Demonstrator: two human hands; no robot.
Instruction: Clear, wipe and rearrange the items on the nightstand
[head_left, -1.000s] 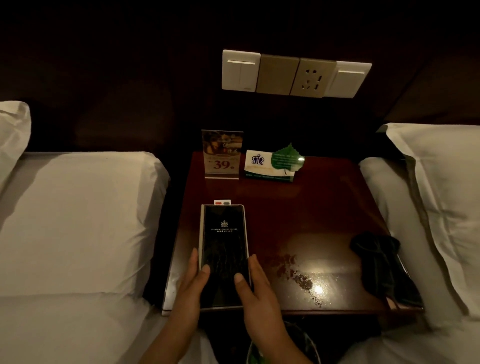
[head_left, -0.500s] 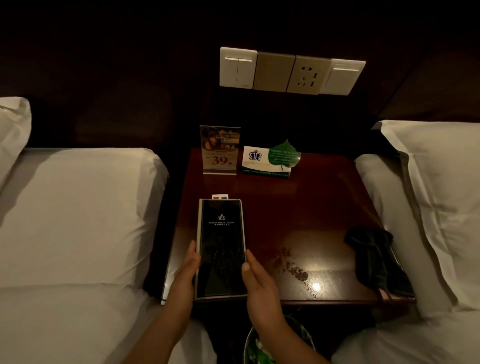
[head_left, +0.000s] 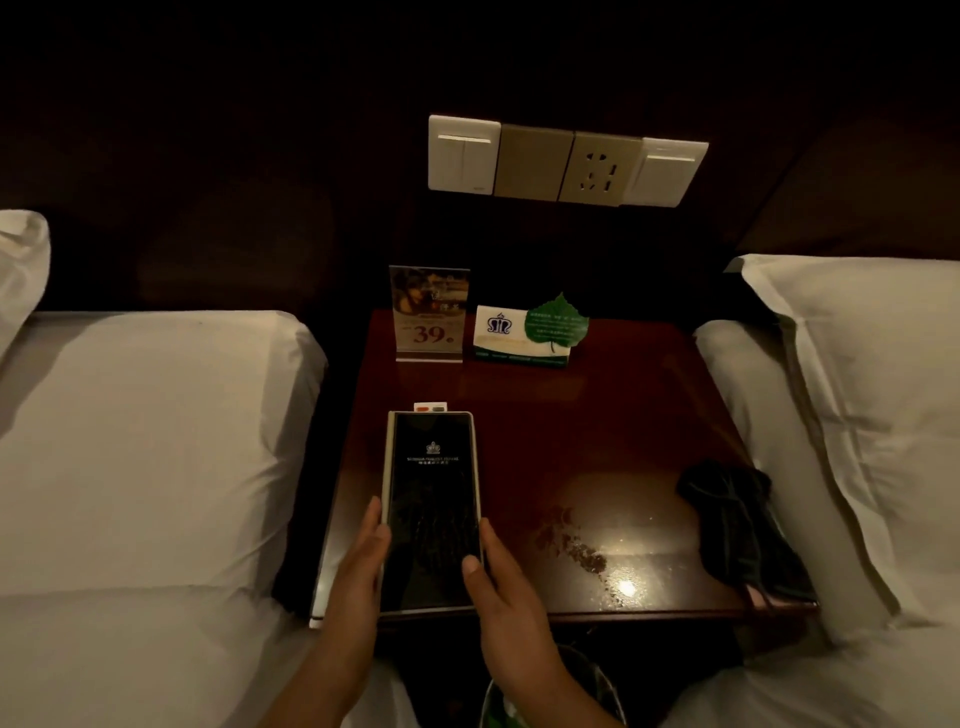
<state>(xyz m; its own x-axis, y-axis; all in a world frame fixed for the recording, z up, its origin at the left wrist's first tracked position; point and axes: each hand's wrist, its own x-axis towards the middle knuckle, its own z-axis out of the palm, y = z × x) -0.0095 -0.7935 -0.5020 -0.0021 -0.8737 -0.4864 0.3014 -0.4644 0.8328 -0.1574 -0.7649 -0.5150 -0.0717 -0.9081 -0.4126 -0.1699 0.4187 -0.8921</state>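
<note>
Two hands (head_left: 358, 566) flanking lengthwise black folder (head_left: 431, 509).

1. This is a hotel guest room with twin beds: a white-sheeted bed (head_left: 145, 441) lies on each side of a dark wooden nightstand (head_left: 597, 441).
2. A crown-crested black folder (head_left: 431, 509) lies at the nightstand's front left corner.
3. Along its back edge stand an acrylic price sign (head_left: 429, 314) reading "39" and a crested tent card (head_left: 522, 332) bearing a green leaf.
4. A switch-and-socket panel (head_left: 566, 161) sits on the dark wall above.
</note>
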